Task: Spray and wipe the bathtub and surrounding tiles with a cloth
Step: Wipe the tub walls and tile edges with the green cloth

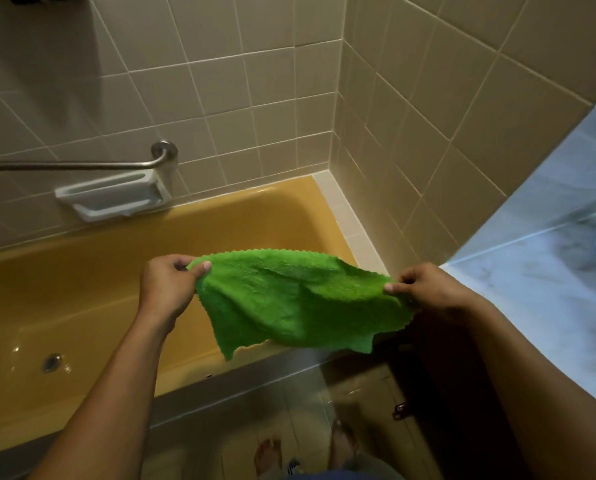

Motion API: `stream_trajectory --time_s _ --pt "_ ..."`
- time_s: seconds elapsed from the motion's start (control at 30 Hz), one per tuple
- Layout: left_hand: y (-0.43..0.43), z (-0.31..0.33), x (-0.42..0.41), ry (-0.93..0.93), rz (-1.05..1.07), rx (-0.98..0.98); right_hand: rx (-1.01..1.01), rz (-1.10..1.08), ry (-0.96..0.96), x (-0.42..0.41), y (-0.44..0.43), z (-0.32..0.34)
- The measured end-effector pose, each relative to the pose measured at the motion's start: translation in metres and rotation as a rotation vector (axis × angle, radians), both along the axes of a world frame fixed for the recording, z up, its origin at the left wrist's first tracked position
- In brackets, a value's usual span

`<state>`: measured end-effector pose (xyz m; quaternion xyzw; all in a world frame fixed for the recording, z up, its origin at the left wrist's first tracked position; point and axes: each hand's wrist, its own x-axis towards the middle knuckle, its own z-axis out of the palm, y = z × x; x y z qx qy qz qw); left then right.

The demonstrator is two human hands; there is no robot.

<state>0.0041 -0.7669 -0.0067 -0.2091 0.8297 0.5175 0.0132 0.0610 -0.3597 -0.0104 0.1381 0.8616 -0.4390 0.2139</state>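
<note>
Spreading: green cloth point(289, 299) is being held taut above the near rim of the yellow bathtub point(82, 271) | left hand point(166, 282) is pinching its left corner; right hand point(428, 289) is pinching its right corner | beige tiles point(255, 98) are lying beyond

A home bathroom, as we see it.
We find a yellow bathtub point(92, 271) on the left, beige wall tiles point(262, 81) beyond, a grab bar point(82, 164) and soap dish point(111, 197).

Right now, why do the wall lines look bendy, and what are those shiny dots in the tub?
Head view: the wide lens bends the tiles near the edges; the dots beside the drain are light glinting off the tub; the floor at the bottom is dim and blurry, the cloth sharp and bright.
</note>
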Motion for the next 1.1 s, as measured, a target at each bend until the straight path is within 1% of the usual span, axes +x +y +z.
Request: stream_trajectory --time_s 0.03,0.1,0.17,0.23,0.3,0.4,0.47,0.6,0.8,0.87,1.0,1.1 --pt "0.004 -0.003 0.002 -0.052 0.026 0.076 -0.107 -0.055 -0.014 0.000 -0.002 0.003" --pt "0.017 -0.011 0.010 -0.125 0.089 0.238 -0.236 -0.226 0.022 -0.002 -0.009 0.006" --pt "0.037 -0.016 0.025 -0.136 0.107 0.320 -0.368 -0.353 0.034 -0.001 -0.024 0.006" --pt "0.061 -0.019 0.042 -0.132 0.047 0.351 -0.522 -0.402 0.024 0.003 -0.046 0.002" --pt "0.085 -0.023 0.056 -0.146 -0.011 0.392 -0.615 -0.388 -0.002 0.013 -0.074 -0.004" --pt "0.115 -0.032 0.072 -0.177 -0.129 0.400 -0.610 -0.357 -0.015 0.027 -0.113 -0.021" --pt "0.126 -0.039 0.078 -0.206 -0.179 0.373 -0.586 -0.410 0.006 0.037 -0.128 -0.033" --pt "0.130 -0.045 0.084 -0.222 -0.169 0.344 -0.602 -0.544 0.051 0.050 -0.139 -0.047" --pt "0.133 -0.046 0.092 -0.258 -0.186 0.362 -0.729 -0.671 0.074 0.053 -0.136 -0.050" --pt "0.135 -0.047 0.094 -0.249 -0.194 0.364 -0.737 -0.629 0.076 0.053 -0.132 -0.050" --pt "0.134 -0.045 0.094 -0.231 -0.147 0.376 -0.668 -0.489 0.081 0.058 -0.127 -0.050" --pt "0.135 -0.041 0.092 -0.208 -0.134 0.387 -0.632 -0.439 0.125 0.059 -0.125 -0.050"
